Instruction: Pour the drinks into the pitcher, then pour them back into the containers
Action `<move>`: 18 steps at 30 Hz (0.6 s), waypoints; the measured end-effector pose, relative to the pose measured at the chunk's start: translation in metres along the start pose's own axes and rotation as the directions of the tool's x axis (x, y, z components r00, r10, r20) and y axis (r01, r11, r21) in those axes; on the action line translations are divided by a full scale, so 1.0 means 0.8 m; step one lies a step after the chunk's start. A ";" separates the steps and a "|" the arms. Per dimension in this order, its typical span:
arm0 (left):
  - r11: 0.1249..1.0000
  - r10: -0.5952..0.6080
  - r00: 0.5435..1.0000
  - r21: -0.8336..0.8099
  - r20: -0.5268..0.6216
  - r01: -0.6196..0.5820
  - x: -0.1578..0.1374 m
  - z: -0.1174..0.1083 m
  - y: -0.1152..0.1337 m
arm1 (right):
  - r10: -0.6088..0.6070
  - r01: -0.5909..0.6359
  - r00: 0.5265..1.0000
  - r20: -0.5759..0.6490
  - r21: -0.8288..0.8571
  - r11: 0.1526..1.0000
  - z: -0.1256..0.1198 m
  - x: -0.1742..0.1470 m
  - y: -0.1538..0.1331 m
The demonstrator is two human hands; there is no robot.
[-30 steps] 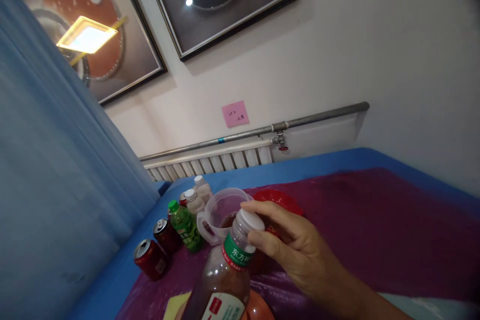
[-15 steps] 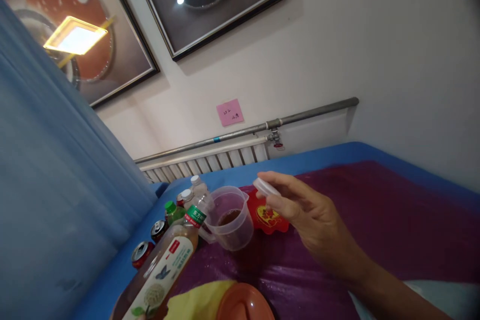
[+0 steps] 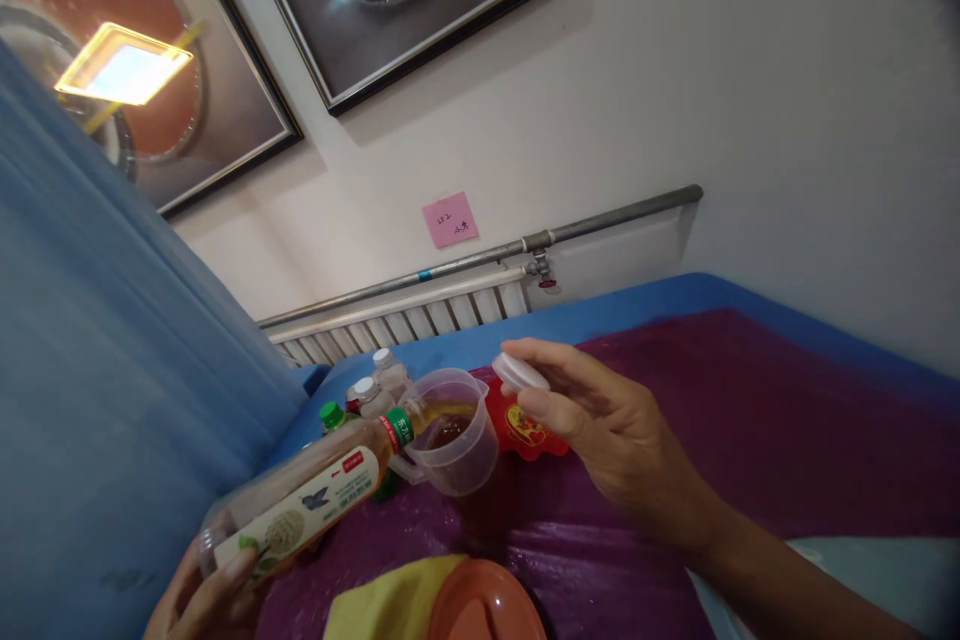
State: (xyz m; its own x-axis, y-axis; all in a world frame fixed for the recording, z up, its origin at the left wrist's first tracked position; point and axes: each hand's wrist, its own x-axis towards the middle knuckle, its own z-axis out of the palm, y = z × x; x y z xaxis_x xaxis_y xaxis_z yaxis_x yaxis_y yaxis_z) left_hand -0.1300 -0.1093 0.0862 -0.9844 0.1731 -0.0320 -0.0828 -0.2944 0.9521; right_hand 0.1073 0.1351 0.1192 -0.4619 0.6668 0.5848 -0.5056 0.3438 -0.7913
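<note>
My left hand [image 3: 214,595] grips the base of a large clear tea bottle [image 3: 300,500] with a white label and a green neck band. The bottle is tipped towards the right, its mouth over the rim of a clear plastic measuring jug [image 3: 457,465]. Amber liquid runs from the neck into the jug, where brown liquid lies at the bottom. To the right of the jug, my right hand [image 3: 607,430] pinches a white bottle cap [image 3: 520,373] between thumb and fingers, above a red packet [image 3: 529,428] with a yellow print.
White-capped bottles [image 3: 390,370] and a green-capped bottle [image 3: 331,413] stand behind the tea bottle. In front lie a yellow cloth [image 3: 390,600] and an orange dish [image 3: 491,610]. A purple cover [image 3: 720,420] lies over the blue surface. A blue curtain [image 3: 112,370] hangs at left.
The tea bottle has tilted further towards horizontal, its neck now over the jug with liquid flowing out. My left hand has come into view at its base. My right hand still holds the cap.
</note>
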 end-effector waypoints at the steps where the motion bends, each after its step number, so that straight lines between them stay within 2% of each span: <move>1: 1.000 0.026 1.000 -0.011 0.007 -0.025 -0.004 0.009 0.006 | -0.001 0.001 1.000 0.001 -0.004 1.000 0.000 0.000 0.000; 6: 0.984 0.172 0.985 -0.044 -0.016 -0.173 -0.027 0.060 0.036 | -0.003 0.003 1.000 0.007 -0.035 0.999 0.000 0.000 0.004; 9: 0.940 0.337 0.941 -0.039 -0.039 -0.339 -0.036 0.090 0.047 | -0.015 0.016 1.000 0.015 -0.070 0.997 -0.001 -0.001 0.006; 13: 0.858 0.498 0.867 0.153 -0.008 -0.491 -0.048 0.124 0.056 | -0.065 0.073 0.995 0.070 -0.115 0.991 -0.004 -0.004 0.007; 18: 0.785 0.542 0.832 0.282 0.120 -0.552 -0.068 0.156 0.065 | -0.118 0.128 0.989 0.087 -0.127 0.984 -0.008 -0.004 0.006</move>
State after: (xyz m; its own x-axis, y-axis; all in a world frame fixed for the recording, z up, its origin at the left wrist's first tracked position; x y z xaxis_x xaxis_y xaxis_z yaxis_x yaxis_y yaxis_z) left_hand -0.0616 -0.0170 0.1754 -0.8451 0.0970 0.5258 0.5221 -0.0617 0.8506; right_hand 0.1113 0.1388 0.1124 -0.4604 0.5618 0.6873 -0.4637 0.5080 -0.7259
